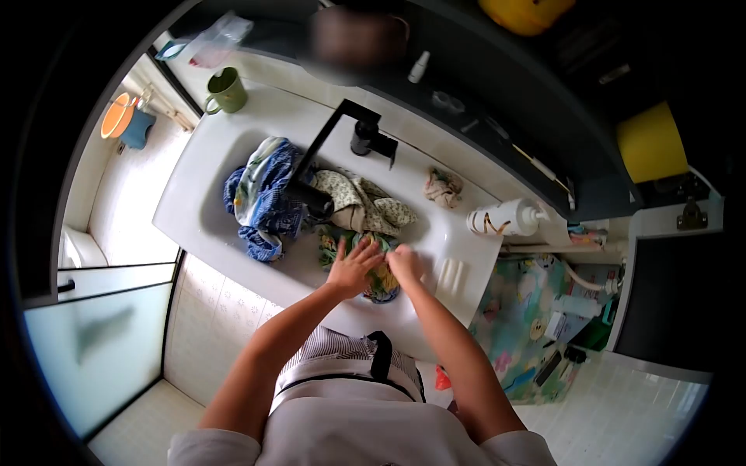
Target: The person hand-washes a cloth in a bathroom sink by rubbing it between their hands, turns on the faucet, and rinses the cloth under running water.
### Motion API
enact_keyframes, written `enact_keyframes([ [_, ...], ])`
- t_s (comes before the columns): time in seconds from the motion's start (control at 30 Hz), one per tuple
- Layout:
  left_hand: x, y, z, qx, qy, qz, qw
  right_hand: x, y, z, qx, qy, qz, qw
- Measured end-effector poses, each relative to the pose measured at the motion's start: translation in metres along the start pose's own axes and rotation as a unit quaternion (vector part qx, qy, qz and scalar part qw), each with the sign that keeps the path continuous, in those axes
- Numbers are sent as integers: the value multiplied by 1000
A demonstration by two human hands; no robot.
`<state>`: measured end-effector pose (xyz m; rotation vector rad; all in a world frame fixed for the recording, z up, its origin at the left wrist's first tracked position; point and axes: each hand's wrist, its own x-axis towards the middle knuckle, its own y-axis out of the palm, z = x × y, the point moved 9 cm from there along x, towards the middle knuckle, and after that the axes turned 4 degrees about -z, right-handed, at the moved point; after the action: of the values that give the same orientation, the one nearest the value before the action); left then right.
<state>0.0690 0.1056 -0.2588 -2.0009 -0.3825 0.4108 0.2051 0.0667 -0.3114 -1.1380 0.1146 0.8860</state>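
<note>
Now my flat, spread left hand (pixel 355 264) presses on the green-and-yellow patterned cloth (pixel 379 283) at the centre of the frame, in the white rectangular sink (pixel 299 272). My right hand (pixel 404 264) is curled at that cloth's right side; whether it grips the fabric, I cannot tell. The blue-and-white patterned cloth (pixel 268 198) lies left of centre.

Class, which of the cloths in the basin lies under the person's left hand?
The green-and-yellow patterned cloth: the left hand is on it, but not on the blue cloth or the small-patterned cream cloth.
</note>
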Motion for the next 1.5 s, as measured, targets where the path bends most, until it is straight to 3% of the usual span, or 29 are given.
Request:
enact_keyframes([
  [0.03,-7,-30,14,30,-87,-75,993,-2,-28,21,-23,-82,-121,989],
  [0.1,-33,-46,67,-93,-266,-214,935,7,-25,31,-75,-81,-44,993],
  [0.17,-54,-24,110,-221,-490,-194,820,5,-5,34,-163,-87,64,981],
  [0.2,-52,8,136,-360,-491,-226,761,1,0,38,-177,-113,73,975],
  [0.23,-37,26,146,-469,-434,-201,742,-2,4,41,-189,-138,80,969],
  [0.3,-27,50,163,-468,-457,-154,740,-10,15,42,-205,-184,91,957],
  [0.33,-25,55,165,-483,-455,-126,737,-21,7,50,-174,-257,9,951],
  [0.4,-20,67,153,-517,-451,-61,725,-30,6,36,-165,-239,40,956],
  [0.5,3,35,100,-558,-281,-63,778,-56,-18,33,-84,-254,37,963],
  [0.57,8,-6,49,-343,-205,66,914,-69,-37,28,-18,-287,46,957],
  [0.6,13,-24,18,-239,-89,33,966,-61,-46,17,99,-260,12,960],
  [0.63,13,-37,-17,-178,-14,84,980,-70,-69,25,179,-249,-14,952],
  [0.7,15,-13,-62,-81,106,105,986,-82,-96,54,218,-272,59,935],
  [0.77,17,13,-89,-17,152,132,979,-96,-94,78,289,-181,219,914],
  [0.83,26,27,-83,-315,83,113,939,-93,-56,72,289,-94,343,889],
  [0.9,31,61,-76,-224,128,58,964,-76,-20,41,260,-7,329,908],
  [0.97,7,32,-79,-5,144,188,972,-43,7,1,311,11,273,911],
  [1.03,-6,13,-67,-144,161,143,966,-43,15,-8,246,14,261,933],
  [1.07,-11,30,-49,-244,56,257,933,-47,21,-15,215,19,255,942],
  [1.1,-4,21,-38,-395,45,139,907,-46,31,-24,122,-7,203,972],
  [1.17,5,60,2,-561,-154,229,781,-79,40,-23,21,82,273,958],
  [1.2,7,55,4,-594,-245,185,743,-75,46,-29,29,115,270,955],
  [1.3,21,49,24,-449,-309,130,828,-63,52,-19,52,126,233,963],
  [1.37,23,49,40,-424,-377,124,814,-56,54,-11,17,131,230,964],
  [1.43,38,50,63,-347,-348,10,871,-49,54,1,-18,135,226,964],
  [1.5,42,61,73,-347,-361,31,865,-36,69,-4,-50,163,237,956],
])
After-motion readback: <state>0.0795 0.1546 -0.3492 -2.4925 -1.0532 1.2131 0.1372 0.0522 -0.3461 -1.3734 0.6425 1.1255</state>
